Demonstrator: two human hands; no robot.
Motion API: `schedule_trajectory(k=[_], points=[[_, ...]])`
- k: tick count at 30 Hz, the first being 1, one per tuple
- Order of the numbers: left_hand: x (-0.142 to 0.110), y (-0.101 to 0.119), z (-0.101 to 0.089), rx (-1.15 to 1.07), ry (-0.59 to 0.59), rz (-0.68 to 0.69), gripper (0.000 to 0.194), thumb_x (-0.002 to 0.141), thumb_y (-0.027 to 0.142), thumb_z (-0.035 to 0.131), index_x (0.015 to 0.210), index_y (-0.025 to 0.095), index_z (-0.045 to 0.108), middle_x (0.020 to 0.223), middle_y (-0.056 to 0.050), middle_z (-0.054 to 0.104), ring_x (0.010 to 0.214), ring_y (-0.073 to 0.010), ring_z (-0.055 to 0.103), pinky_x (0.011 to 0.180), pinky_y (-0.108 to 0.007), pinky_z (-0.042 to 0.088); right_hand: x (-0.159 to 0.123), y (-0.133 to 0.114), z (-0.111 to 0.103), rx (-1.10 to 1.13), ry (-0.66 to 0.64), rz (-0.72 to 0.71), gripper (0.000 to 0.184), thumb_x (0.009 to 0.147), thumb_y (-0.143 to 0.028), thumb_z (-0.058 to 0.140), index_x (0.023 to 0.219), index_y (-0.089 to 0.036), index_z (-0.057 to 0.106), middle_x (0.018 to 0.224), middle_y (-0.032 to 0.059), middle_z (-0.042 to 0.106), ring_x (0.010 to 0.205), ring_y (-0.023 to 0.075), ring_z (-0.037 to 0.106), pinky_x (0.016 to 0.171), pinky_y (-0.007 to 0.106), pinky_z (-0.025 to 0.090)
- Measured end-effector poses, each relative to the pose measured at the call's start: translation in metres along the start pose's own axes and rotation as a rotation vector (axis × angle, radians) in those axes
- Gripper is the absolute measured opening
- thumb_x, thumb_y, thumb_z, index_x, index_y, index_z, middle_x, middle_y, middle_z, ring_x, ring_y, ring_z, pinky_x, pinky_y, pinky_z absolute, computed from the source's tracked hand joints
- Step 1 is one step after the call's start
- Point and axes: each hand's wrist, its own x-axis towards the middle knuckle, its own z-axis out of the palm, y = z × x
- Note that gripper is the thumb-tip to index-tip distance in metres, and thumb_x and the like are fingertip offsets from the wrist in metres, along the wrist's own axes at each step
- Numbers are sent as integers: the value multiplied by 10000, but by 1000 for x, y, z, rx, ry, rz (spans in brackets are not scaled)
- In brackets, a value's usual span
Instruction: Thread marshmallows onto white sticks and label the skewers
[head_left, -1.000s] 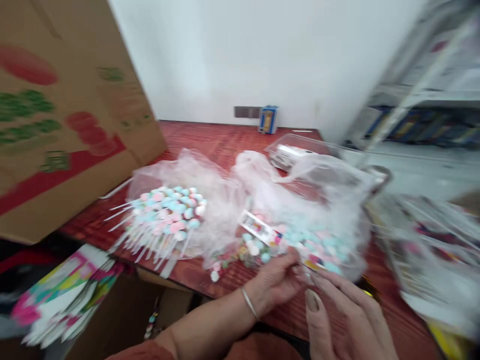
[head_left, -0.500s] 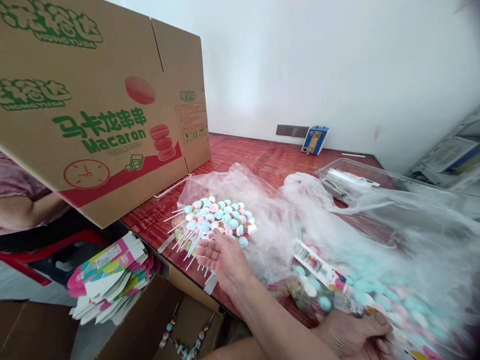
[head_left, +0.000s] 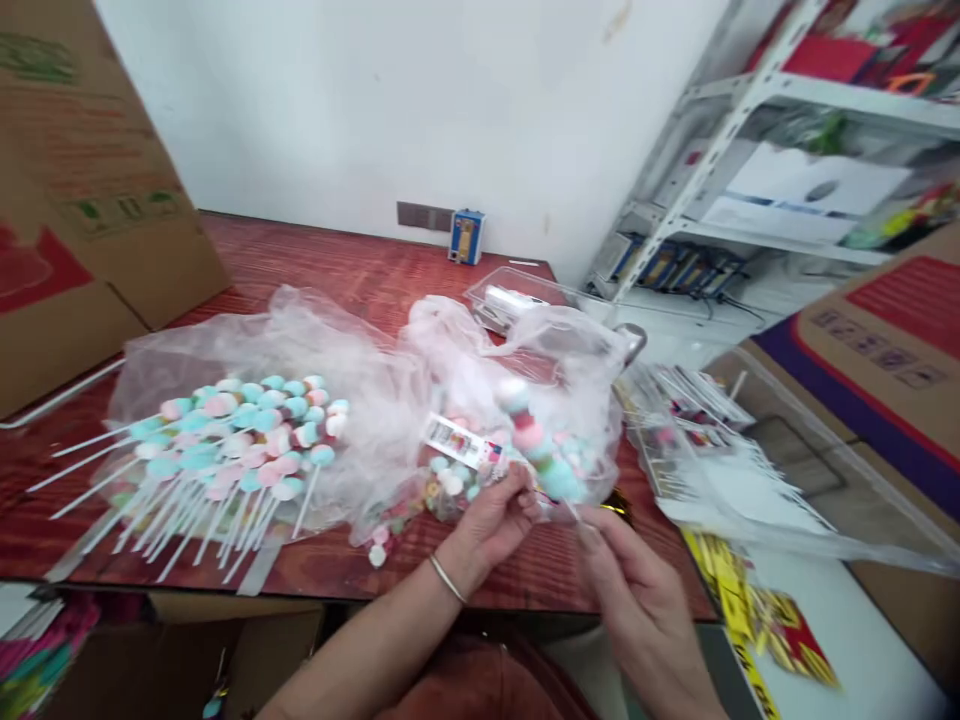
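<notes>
A skewer of pastel marshmallow-like sweets point(head_left: 529, 434) stands tilted in front of me. My right hand point(head_left: 637, 590) pinches its thin white stick from below. My left hand point(head_left: 495, 525), with a bracelet at the wrist, is closed just left of the skewer's lower end; what its fingers pinch is hidden and blurred. Near its fingertips lies a white printed strip point(head_left: 454, 441). Behind both hands, a clear plastic bag point(head_left: 585, 395) holds more pink and blue sweets. To the left, a pile of finished skewers point(head_left: 247, 430) lies on plastic film, sticks pointing toward me.
Cardboard boxes stand at the left point(head_left: 157, 250) and right point(head_left: 900, 330). A clear tray point(head_left: 817, 540) and white sticks point(head_left: 705, 400) lie on the right. At the back are a small blue box point(head_left: 466, 238) and a metal shelf point(head_left: 697, 180). The red table's front edge point(head_left: 525, 605) is close.
The view has swung right. My right hand has gone from the skewer pile, where it was open, back to the right and now holds a skewer. My arms are no longer crossed.
</notes>
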Motion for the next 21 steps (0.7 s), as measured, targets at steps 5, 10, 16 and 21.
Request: schedule_trajectory(k=[5,10,16,21], points=[[3,5,2,-111,-30,-71,370,597,195,910,730,139,569,609,69,492,495,-19,410,468,-150,346,-48,32,-86,-478,145,-113,288,920,-392,566,1104,-275,753,973,31,778,882,211,743,767,214,586],[4,8,3,-103,-27,-28,342,638,171,883,728,140,554,613,70,503,488,-22,417,463,-156,359,-72,55,-98,-586,109,-59,325,945,-396,528,1153,-260,738,1029,17,784,843,182,758,767,160,572],[2,10,2,92,-59,42,367,631,253,894,735,134,563,627,66,502,503,-26,426,478,-156,367,-73,61,-97,-584,50,-128,275,950,-348,541,1134,-270,729,1050,-2,782,847,150,763,762,105,547],[-3,17,5,203,-62,41,396,571,296,922,725,108,609,619,44,525,495,-33,414,466,-168,358,-72,59,-102,-586,-4,-133,276,950,-352,549,1163,-292,714,1049,-14,782,803,131,762,732,90,542]])
